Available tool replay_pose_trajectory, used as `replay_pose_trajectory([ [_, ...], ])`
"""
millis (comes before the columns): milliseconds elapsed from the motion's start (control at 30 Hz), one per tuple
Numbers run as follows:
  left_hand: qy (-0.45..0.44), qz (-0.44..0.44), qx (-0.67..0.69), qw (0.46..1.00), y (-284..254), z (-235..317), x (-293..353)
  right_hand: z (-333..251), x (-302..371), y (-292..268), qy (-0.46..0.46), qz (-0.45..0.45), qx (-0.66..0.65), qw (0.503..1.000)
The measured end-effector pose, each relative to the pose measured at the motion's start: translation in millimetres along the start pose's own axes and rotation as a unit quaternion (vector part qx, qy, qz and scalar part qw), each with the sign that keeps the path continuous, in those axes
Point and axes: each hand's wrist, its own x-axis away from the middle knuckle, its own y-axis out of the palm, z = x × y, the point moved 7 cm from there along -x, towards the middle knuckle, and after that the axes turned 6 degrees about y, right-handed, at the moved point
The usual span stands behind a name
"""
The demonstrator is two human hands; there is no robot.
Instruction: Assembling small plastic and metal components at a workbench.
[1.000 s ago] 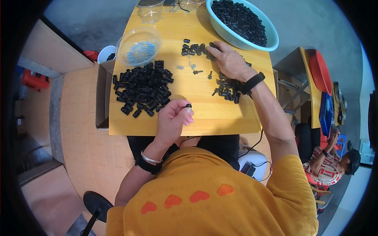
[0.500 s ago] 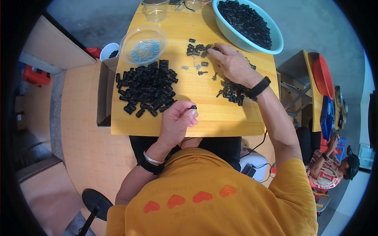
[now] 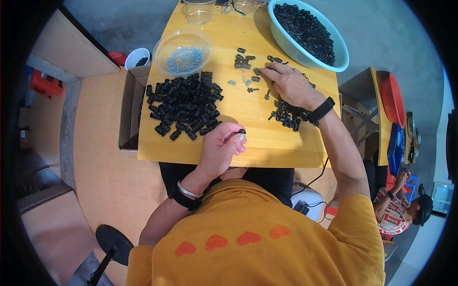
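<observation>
Over the near edge of the yellow wooden table, my left hand (image 3: 222,148) is closed, with a small black plastic part (image 3: 242,131) pinched between thumb and forefinger. Farther off and to the right, my right hand (image 3: 292,85) reaches palm down, a short black cord-lock barrel (image 3: 257,71) at its fingertips. The thumb side of its grip is partly hidden. Beside it lie loose barrels (image 3: 242,61), a few small springs (image 3: 232,82) and black plungers (image 3: 253,89). More black plungers (image 3: 290,114) are heaped under the right wrist. To the left is a pile of black cord locks (image 3: 186,106).
A clear round tub of springs (image 3: 185,59) stands beyond the left pile. A pale blue basin (image 3: 341,62) of black parts is at the far right. Glasses (image 3: 234,7) and a clear container (image 3: 198,13) lie at the back. An open cardboard box (image 3: 130,112) adjoins the table's left side.
My right hand has drawn back slightly toward me from the barrel group, and one barrel now sits at its fingertips. My left hand keeps its pinch. The whole view has shifted a little.
</observation>
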Motion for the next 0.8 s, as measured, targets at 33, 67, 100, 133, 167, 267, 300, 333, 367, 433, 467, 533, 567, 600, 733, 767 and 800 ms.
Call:
replay_pose_trajectory([
  [33, 0.001, -0.003, -0.002, 1.000, 0, 0, 0, 2, 1, 0, 0.010, -0.001, -0.023, 1.000],
  [67, 0.002, -0.005, -0.003, 1.000, 0, 0, 0, 2, 0, -1, 0.009, -0.001, -0.023, 1.000],
  [100, 0.003, -0.005, -0.004, 1.000, 0, 0, 0, 4, -2, -3, 0.015, 0.007, -0.016, 1.000],
  [133, 0.002, -0.007, -0.007, 1.000, 0, 0, 0, 5, -4, -7, 0.020, 0.016, -0.010, 1.000],
  [167, 0.001, -0.009, -0.011, 1.000, 0, 0, 0, 4, -8, -9, 0.020, 0.017, -0.010, 1.000],
  [267, 0.000, -0.010, -0.008, 1.000, 0, 0, 1, -4, -27, -18, 0.004, 0.047, -0.036, 0.998],
  [300, 0.001, -0.010, -0.008, 1.000, 0, 0, 1, -1, -34, -19, 0.014, 0.063, -0.055, 0.996],
  [333, -0.003, -0.010, -0.004, 1.000, 0, -1, 1, 1, -41, -19, 0.024, 0.079, -0.074, 0.994],
  [367, -0.006, -0.009, 0.000, 1.000, -1, -2, 1, 1, -48, -18, 0.024, 0.079, -0.075, 0.994],
  [433, -0.008, -0.010, 0.003, 1.000, 0, -1, 1, 0, -60, -14, 0.023, 0.079, -0.079, 0.993],
  [467, -0.010, -0.011, 0.006, 1.000, 1, -1, 1, 0, -64, -12, 0.023, 0.078, -0.079, 0.994],
  [533, -0.006, -0.010, 0.012, 1.000, 1, 0, 2, -2, -72, -6, 0.023, 0.071, -0.057, 0.996],
  [567, -0.002, -0.012, 0.018, 1.000, 1, 0, 2, -1, -76, -3, 0.022, 0.070, -0.058, 0.996],
  [600, -0.004, -0.009, 0.019, 1.000, 0, 0, 2, 0, -79, -1, 0.036, 0.050, -0.058, 0.996],
  [733, -0.001, -0.019, 0.015, 1.000, 1, 2, 1, 2, -73, -7, 0.081, 0.016, -0.070, 0.994],
  [767, -0.001, -0.020, 0.010, 1.000, 0, 1, 1, 4, -68, -14, 0.072, 0.042, -0.066, 0.994],
  [800, -0.001, -0.020, 0.011, 1.000, 1, 2, 1, 5, -60, -24, 0.049, 0.106, -0.083, 0.990],
])
